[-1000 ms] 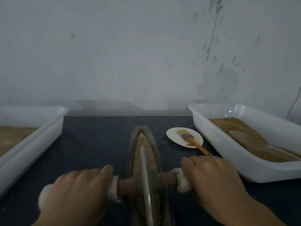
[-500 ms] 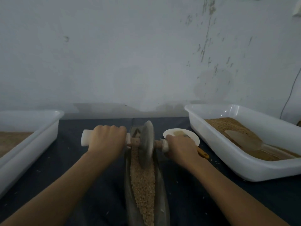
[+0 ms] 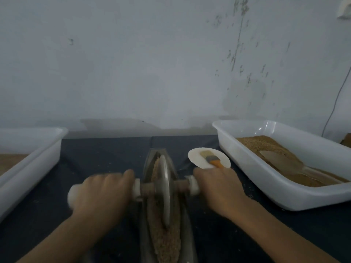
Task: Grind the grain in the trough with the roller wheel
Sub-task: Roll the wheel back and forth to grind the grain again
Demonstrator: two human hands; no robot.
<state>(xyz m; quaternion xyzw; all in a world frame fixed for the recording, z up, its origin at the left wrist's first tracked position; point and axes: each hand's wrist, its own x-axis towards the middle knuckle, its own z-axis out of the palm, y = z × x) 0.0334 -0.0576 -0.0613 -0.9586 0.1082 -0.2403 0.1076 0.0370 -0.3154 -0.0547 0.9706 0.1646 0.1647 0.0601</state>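
A narrow boat-shaped metal trough (image 3: 190, 232) runs away from me at the centre of the dark table, filled with tan grain (image 3: 167, 242). The metal roller wheel (image 3: 164, 188) stands upright in the trough about midway along it, on a wooden axle with white handle ends. My left hand (image 3: 102, 194) grips the left handle. My right hand (image 3: 218, 188) grips the right handle, hiding most of it. Both hands are blurred by motion.
A white tub (image 3: 281, 186) with brown grain and a scoop (image 3: 281, 162) stands at the right. Another white tub (image 3: 30, 164) sits at the left. A small white dish (image 3: 195, 158) holding an orange-handled brush (image 3: 210, 158) lies just beyond my right hand. A wall rises behind.
The wheel rolled from near me to the trough's far end, and has now come back toward me to about the middle, both hands still on the handles.
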